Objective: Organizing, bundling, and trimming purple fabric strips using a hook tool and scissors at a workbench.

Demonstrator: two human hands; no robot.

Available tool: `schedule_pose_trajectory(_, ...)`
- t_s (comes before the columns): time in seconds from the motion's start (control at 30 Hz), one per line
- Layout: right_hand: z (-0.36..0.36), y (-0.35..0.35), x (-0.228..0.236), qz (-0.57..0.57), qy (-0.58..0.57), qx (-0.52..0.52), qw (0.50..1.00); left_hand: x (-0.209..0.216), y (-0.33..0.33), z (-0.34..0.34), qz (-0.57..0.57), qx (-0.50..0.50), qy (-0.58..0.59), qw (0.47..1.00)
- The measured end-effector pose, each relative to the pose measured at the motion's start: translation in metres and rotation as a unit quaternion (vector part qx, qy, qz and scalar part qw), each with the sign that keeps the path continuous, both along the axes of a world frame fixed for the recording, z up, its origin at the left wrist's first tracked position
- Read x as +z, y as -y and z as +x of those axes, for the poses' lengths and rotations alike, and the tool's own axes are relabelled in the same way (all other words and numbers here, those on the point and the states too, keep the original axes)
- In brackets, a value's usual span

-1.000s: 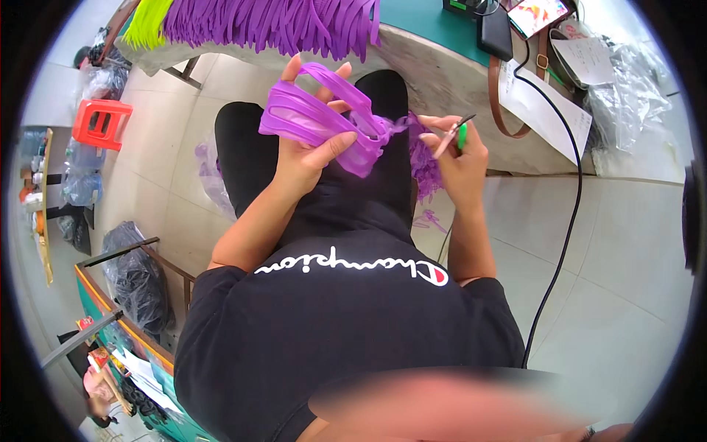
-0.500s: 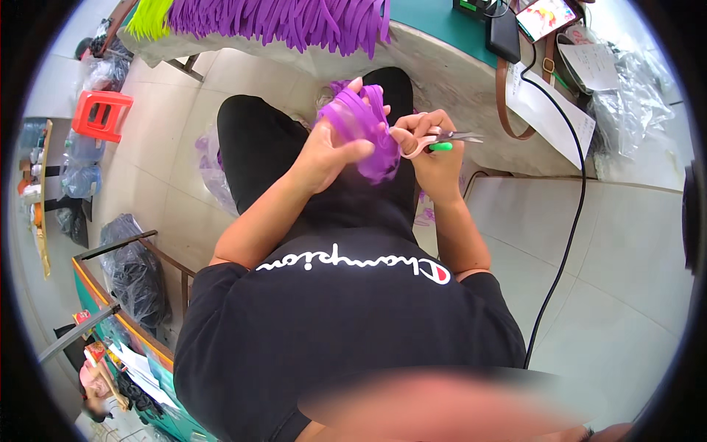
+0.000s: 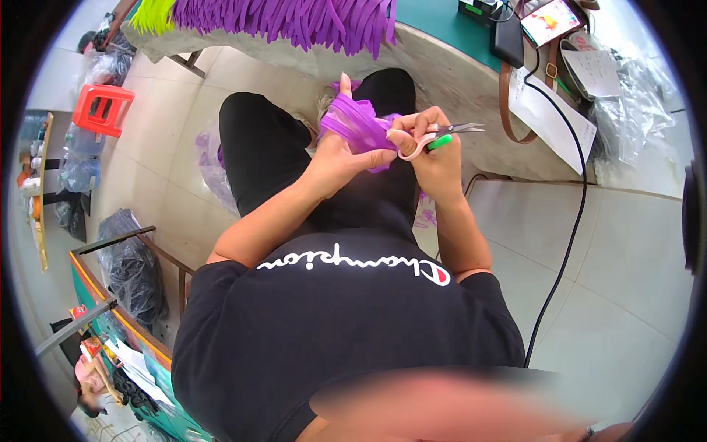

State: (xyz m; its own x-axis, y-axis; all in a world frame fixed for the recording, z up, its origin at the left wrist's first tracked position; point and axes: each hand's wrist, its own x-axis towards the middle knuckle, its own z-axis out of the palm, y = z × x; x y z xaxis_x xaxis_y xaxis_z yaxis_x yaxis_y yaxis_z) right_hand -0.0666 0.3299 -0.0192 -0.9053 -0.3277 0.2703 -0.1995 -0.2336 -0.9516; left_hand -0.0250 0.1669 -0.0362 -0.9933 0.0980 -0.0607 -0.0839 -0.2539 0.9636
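Thin purple strips [image 3: 352, 121] are looped round my left hand [image 3: 331, 166] above my lap. Its thumb lies along their lower edge, another finger sticks up through the top of the loops, and the remaining fingers are largely hidden. Beside it, my right hand [image 3: 437, 163] is closed round a pair of scissors [image 3: 462, 128] with a pale pink handle, the blades pointing right. A bright green piece [image 3: 440, 142] shows next to the handle. The right thumb and forefinger meet at the right end of the purple strips.
Ahead, many purple strips [image 3: 294, 26] and a lime-green bunch [image 3: 153, 16] hang over a table edge. A phone [image 3: 551, 22], a black box [image 3: 507, 40] and papers lie on its right. A black cable [image 3: 573, 243] runs down the right. A red stool [image 3: 103, 110] stands left.
My left hand has turned, and the purple strips have spread from a hanging bunch into a flatter loop stretched toward my right hand. The scissors have hardly moved.
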Motion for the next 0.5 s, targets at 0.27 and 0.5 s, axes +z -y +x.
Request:
schedule_pose_trajectory(0.27, -0.053, -0.039, 0.011, -0.189, 0.058, 0.023, 0.980, 0.012, -0.002, 0.004, 0.043, -0.097, -0.010, 0.994)
schedule_pose_trajectory(0.5, -0.124, -0.059, 0.040, -0.201, -0.031, -0.120, 0.972, 0.019, 0.002, 0.006, -0.006, -0.296, -0.008, 0.955)
